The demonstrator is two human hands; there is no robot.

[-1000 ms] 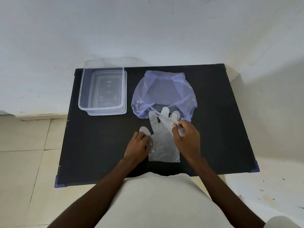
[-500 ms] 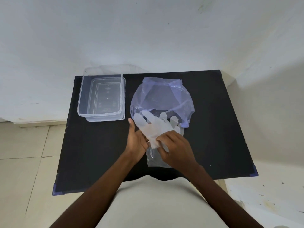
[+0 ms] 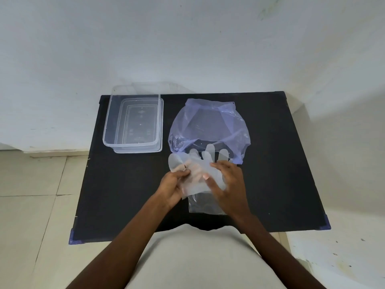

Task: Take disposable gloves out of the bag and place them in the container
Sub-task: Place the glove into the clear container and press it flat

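Observation:
A thin clear disposable glove (image 3: 195,167) is held between both hands just above the black table, tilted to the left. My left hand (image 3: 173,186) pinches its left edge. My right hand (image 3: 227,182) lies over its right side with fingers spread on the film. A second clear glove (image 3: 206,205) lies flat on the table under them, its fingertips (image 3: 210,152) reaching the mouth of the pale violet plastic bag (image 3: 210,124). The clear rectangular container (image 3: 133,119) stands at the table's back left with nothing in it.
The black table (image 3: 125,195) stands against a white wall. Its left edge drops to a tiled floor, and its front corners carry violet caps (image 3: 74,239). The container sits on its own clear lid (image 3: 160,147).
My right hand has shifted from pinching the upper glove's cuff to pressing flat on it. My left hand has closed on the glove's left edge, and the glove now lies lower.

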